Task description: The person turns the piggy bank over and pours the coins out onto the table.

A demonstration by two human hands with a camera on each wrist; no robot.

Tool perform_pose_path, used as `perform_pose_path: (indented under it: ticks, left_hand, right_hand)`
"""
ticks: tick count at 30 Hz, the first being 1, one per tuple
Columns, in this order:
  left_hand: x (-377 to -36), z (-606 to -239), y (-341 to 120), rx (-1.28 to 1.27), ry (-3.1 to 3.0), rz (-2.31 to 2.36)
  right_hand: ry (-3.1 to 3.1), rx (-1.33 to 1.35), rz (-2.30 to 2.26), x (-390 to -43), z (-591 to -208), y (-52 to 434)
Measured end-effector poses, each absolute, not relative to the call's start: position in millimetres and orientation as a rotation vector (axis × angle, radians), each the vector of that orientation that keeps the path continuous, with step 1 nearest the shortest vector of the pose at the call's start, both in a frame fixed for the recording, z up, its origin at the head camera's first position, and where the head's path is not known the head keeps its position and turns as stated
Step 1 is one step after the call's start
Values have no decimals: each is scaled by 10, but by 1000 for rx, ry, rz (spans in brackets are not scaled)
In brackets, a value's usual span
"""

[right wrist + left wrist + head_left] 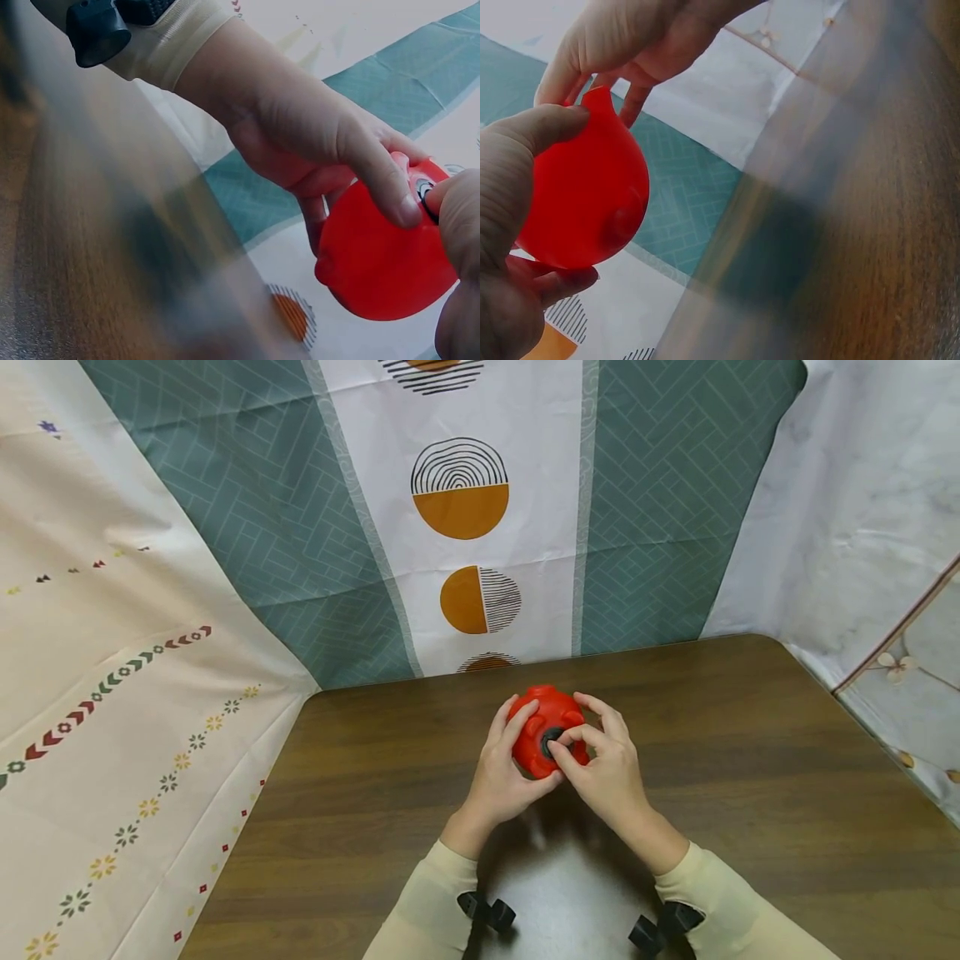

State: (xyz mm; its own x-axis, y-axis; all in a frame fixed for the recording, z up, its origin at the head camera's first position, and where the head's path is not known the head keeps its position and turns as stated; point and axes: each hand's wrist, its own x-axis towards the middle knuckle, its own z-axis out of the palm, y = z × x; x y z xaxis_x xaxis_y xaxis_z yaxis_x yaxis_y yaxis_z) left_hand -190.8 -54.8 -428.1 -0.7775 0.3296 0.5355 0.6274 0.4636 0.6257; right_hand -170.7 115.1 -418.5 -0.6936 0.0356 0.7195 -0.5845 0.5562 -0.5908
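My left hand (504, 770) grips the red toy (542, 730); my right hand (602, 766) pinches its black knob (551, 741) at 3 o'clock. It could slip and drop onto the desk (750, 793).

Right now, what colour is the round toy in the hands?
Bright red toy, with a dark centre part; clearest in the head view.

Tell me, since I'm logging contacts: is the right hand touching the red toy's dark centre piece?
Touching. In the head view the right hand pinches the dark centre piece of the red toy.
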Motion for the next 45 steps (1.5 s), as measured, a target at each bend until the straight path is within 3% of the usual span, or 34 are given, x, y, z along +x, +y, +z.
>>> perform_pose_path:
  ticks: [11, 25, 45]
  left_hand:
    - [-1909, -4290, -553, -819, -2381, -1232]
    - [-1920, -4256, -563, -843, -2424, -1298]
    - [-1890, -4245, -568, -893, -2441, -1321]
  right_hand:
    - [-2116, 457, 1097, -1720, -4183, 1177]
    - [-2144, 757, 1062, -1818, -4138, 1319]
    - [-2155, 947, 933, -1846, -4091, 1411]
